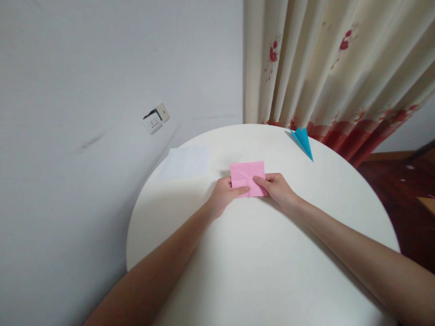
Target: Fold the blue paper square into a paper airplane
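A pink sheet of paper point(247, 172), roughly square and marked with crease lines, is held up between both hands over the white table. My left hand point(222, 194) grips its left side, the thumb lying flat across the lower part of the paper. On the right side my right hand point(277, 186) pinches it, thumb pressed near the middle of the sheet. The other fingers of both hands are mostly hidden behind the paper.
The round white table point(258, 258) stands against a wall with a socket point(152, 122). White paper point(186, 162) lies at its back left, a blue folded paper plane point(303, 142) at its back right edge. Behind hangs a patterned curtain point(316, 68).
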A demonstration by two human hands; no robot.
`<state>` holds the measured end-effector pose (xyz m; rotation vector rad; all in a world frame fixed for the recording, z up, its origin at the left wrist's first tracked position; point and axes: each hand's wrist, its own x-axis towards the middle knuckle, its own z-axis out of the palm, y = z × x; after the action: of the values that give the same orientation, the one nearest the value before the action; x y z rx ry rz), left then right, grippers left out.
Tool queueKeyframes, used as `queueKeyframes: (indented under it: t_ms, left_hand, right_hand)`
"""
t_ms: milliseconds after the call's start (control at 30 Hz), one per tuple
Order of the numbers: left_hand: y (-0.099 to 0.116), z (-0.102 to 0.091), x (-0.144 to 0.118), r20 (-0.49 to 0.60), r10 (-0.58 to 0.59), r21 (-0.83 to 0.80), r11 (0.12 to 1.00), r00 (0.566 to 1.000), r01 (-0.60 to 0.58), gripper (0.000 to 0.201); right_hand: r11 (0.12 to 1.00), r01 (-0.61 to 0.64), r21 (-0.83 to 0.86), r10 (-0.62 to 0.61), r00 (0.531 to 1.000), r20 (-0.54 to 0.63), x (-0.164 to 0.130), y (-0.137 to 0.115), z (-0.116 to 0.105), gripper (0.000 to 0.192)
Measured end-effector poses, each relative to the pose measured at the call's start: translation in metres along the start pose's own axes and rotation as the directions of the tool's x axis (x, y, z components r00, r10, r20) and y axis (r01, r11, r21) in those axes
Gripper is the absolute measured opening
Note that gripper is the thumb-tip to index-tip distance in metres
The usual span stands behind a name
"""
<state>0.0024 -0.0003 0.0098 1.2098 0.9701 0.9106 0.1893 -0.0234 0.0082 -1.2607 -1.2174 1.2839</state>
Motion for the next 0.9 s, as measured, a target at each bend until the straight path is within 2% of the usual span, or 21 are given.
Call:
queueKeyframes:
  t_ms: [233,400,467,533,600,667,767,833,900]
  left_hand:
    - [0.0,0.003,0.003,-0.107,0.022,-0.196,0.98,0.994,-0.043,0.05]
    - [0.004,0.001,0.004,-0.134,-0.027,-0.257,0.966,0.991,-0.009,0.05]
    - [0.006,-0.002,0.005,-0.149,-0.003,-0.266,0.963,0.989,-0.037,0.048]
    - [0.007,-0.004,0.006,-0.167,0.045,-0.269,0.959,0.985,-0.089,0.046]
    - [0.008,-0.007,0.007,-0.177,0.074,-0.274,0.954,0.981,-0.121,0.044]
    - [0.01,-0.01,0.008,-0.162,0.083,-0.274,0.954,0.983,-0.125,0.042]
    - [0.013,-0.016,0.008,-0.091,0.059,-0.242,0.967,0.994,-0.08,0.044]
    - [0.016,-0.02,0.008,0.015,0.018,-0.192,0.981,1.0,-0.015,0.048]
    - [0.017,-0.023,0.007,0.129,-0.016,-0.13,0.991,0.992,0.033,0.047]
  right_hand:
    - [0.994,-0.048,0.1,0.036,0.993,0.111,-0.005,-0.008,0.003,0.049]
    - [0.999,-0.051,0.019,0.047,0.984,0.172,-0.007,-0.011,0.002,0.04]
    - [0.998,-0.057,0.002,0.055,0.98,0.189,-0.006,-0.01,0.0,0.042]
    - [0.999,-0.045,0.001,0.044,0.98,0.192,-0.005,-0.008,-0.002,0.044]
    - [1.0,-0.019,0.006,0.018,0.99,0.138,-0.002,-0.007,-0.004,0.046]
    - [1.0,0.009,0.008,-0.009,1.0,0.024,0.001,-0.007,-0.008,0.047]
    - [0.999,0.048,-0.009,-0.049,0.989,-0.143,0.006,-0.009,-0.014,0.048]
    - [0.995,0.085,-0.047,-0.092,0.983,-0.16,0.008,-0.011,-0.017,0.05]
    - [0.989,0.116,-0.096,-0.126,0.987,-0.103,0.007,-0.012,-0.017,0.052]
